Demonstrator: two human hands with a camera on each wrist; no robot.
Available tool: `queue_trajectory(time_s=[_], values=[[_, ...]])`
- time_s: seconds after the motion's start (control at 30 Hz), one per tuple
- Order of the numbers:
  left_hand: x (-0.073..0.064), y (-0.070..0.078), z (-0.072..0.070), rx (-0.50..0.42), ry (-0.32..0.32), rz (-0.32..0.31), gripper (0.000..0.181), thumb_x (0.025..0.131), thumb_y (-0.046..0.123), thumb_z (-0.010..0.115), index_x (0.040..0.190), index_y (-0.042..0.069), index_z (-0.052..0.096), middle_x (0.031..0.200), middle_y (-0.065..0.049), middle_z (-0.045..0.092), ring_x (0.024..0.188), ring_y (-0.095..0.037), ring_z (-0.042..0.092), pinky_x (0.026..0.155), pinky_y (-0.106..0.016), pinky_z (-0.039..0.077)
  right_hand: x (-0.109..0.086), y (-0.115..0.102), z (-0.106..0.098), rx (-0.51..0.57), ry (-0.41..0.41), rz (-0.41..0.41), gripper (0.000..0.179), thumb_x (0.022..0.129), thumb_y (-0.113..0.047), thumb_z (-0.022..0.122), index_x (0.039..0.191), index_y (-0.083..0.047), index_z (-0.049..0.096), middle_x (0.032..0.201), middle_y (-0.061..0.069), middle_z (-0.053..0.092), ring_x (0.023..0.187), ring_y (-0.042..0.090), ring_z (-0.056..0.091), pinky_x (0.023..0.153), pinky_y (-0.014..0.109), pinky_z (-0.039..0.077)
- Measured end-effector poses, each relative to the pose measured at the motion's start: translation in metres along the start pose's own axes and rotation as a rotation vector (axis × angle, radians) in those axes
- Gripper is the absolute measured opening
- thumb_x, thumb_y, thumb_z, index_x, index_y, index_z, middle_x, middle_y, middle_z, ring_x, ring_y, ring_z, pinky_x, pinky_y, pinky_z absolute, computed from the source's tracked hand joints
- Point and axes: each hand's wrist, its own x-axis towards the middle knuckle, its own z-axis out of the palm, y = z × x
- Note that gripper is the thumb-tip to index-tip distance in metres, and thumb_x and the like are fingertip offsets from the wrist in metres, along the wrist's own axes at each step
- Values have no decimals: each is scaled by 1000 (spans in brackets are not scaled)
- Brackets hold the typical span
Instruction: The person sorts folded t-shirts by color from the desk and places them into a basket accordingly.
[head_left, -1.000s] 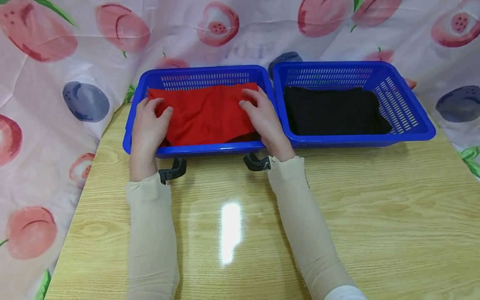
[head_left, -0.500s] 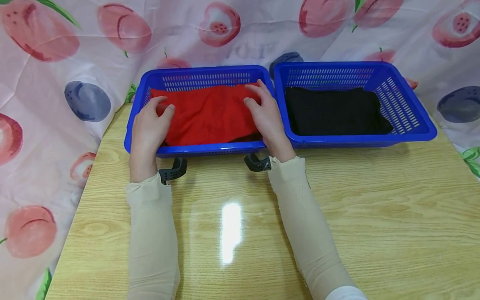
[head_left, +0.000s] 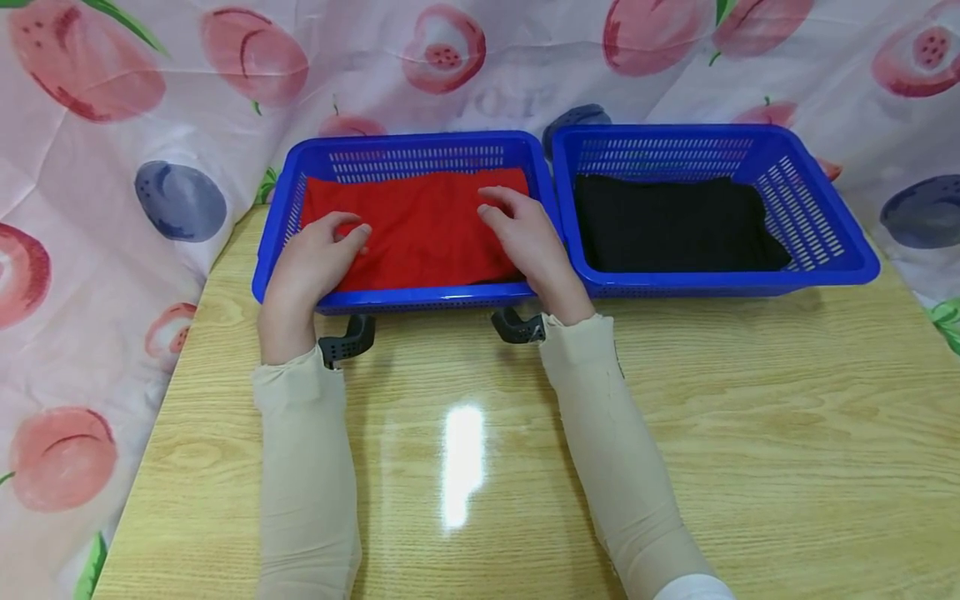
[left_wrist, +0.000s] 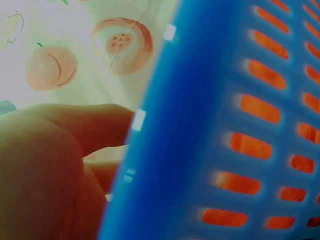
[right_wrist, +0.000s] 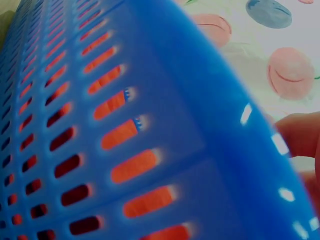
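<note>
A red folded cloth [head_left: 427, 229] lies spread across the left blue basket [head_left: 420, 296]. My left hand [head_left: 311, 258] hovers over the cloth's left part, thumb and fingers loosely bent, with nothing visible between them. Over the right part is my right hand [head_left: 528, 237], thumb and forefinger apart; its other fingers are mostly hidden. Whether fingertips touch the cloth, I cannot tell. In the left wrist view the basket's slotted wall [left_wrist: 200, 100] hides the fingertips, and red shows through its slots. The right wrist view has the wall [right_wrist: 165, 100] in front of the fingers as well.
A second blue basket [head_left: 720, 282] stands right beside the first, holding a black folded cloth [head_left: 671, 225]. Both are on a wooden table [head_left: 420, 467], against a fruit-printed curtain [head_left: 360, 50]. Black camera mounts [head_left: 348, 340] stick out from the wrists.
The left hand has shifted right and inward from the basket's left side. My right hand has drawn back toward me, uncovering the cloth's far right corner. The red cloth looks flatter near the front.
</note>
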Motion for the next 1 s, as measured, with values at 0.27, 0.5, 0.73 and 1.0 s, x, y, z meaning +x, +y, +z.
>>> queue_trajectory(time_s=[0.27,0.5,0.73,1.0], values=[[-2,-2,-2,34,-70,15,59,90,52,34,139,19,32,110,-7,57,113,-28,40,96,-52,29,-1,0,2,-108,-100,90,44,91,-38,46,133,-25,43,133,-9,40,118,11,37,97,35,34],[-4,2,-1,28,-93,19,62,88,55,35,140,21,30,120,-7,51,118,-30,35,95,-55,29,-4,-4,-1,-230,-180,83,51,91,-43,43,136,-21,38,137,-7,37,123,11,33,101,31,28],[-4,-3,3,48,-93,22,61,89,53,35,140,21,30,136,-8,38,121,-32,33,95,-55,28,-9,4,3,-192,-142,56,45,90,-41,45,133,-28,42,132,-10,42,117,10,38,98,35,33],[-8,-5,20,73,6,104,55,90,48,38,139,25,32,140,-6,34,125,-30,32,97,-54,27,-21,12,0,-238,-93,-187,48,89,-45,45,135,-32,38,138,-16,31,125,3,28,101,33,29]])
